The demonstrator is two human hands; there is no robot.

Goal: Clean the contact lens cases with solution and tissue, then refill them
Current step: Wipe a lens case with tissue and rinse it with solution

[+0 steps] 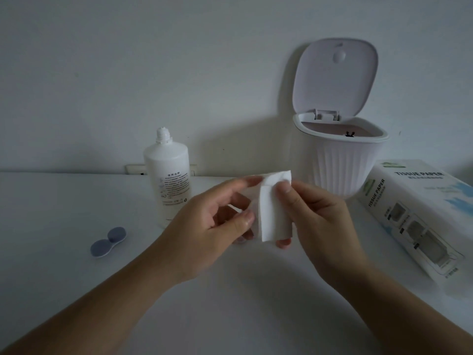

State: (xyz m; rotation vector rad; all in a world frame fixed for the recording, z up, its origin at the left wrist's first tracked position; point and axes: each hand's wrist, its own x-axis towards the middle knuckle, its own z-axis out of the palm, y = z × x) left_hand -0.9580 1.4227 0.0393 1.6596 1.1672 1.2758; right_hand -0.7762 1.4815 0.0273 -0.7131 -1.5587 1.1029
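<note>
Between left hand (204, 226) and right hand (314, 216), folded tissue (273, 211), long axis upright.

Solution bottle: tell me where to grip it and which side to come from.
Grip the bottle round its wide body, about mid-label, not the narrow threaded neck, which is uncapped. It stands upright near the wall, so come from the front or its open left side with the left hand, fingers wrapped round. Keep it upright, since an open top would likely spill. The tissue occupies both hands now.
</note>
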